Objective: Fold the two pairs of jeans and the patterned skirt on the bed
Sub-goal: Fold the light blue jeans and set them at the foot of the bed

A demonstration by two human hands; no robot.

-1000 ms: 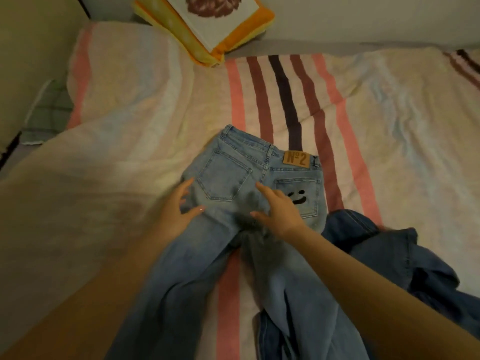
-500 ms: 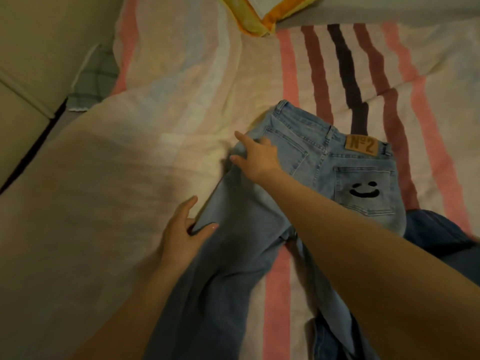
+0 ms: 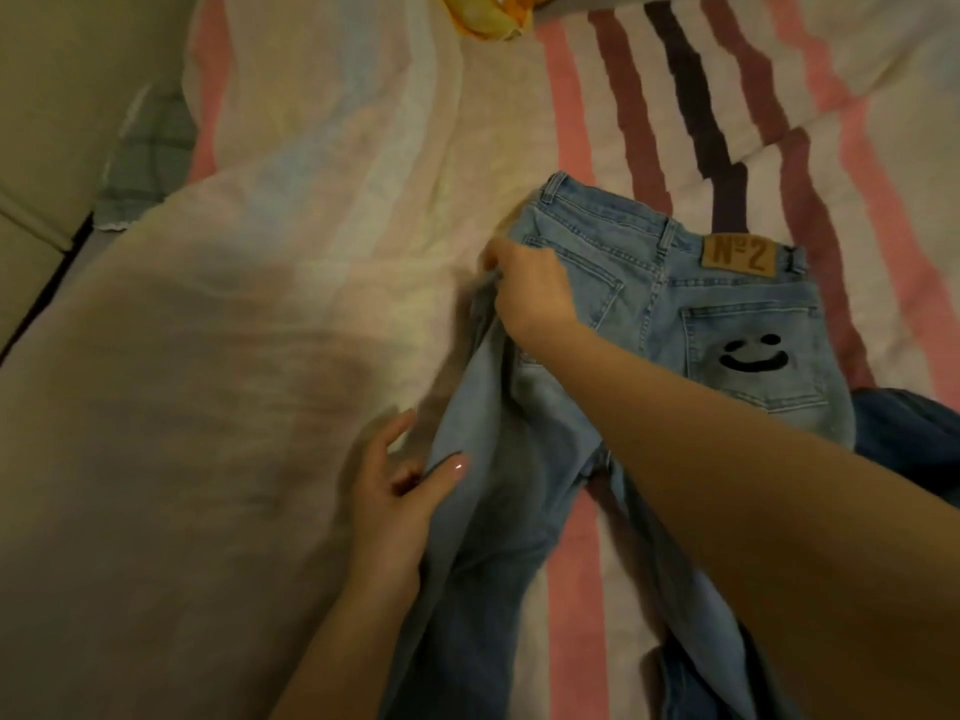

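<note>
Light blue jeans (image 3: 639,314) lie back side up on the bed, with a brown "No 2" patch and a black smiley on the right back pocket. My right hand (image 3: 530,288) reaches across them and grips the left side seam near the hip, bunching the denim. My left hand (image 3: 400,491) pinches the outer edge of the left leg lower down, thumb on top of the fabric. A darker blue pair of jeans (image 3: 909,439) lies crumpled at the right edge, partly behind my right arm. The patterned skirt is not in view.
The bed is covered by a pale blanket (image 3: 234,356) with pink, brown and dark stripes. A yellow-orange pillow (image 3: 488,18) peeks in at the top. A checked cloth (image 3: 145,163) lies by the beige wall panels on the left.
My right hand curled from lying flat on the left hip to gripping the seam. My left hand closed on the leg's edge. The camera moved closer and left.
</note>
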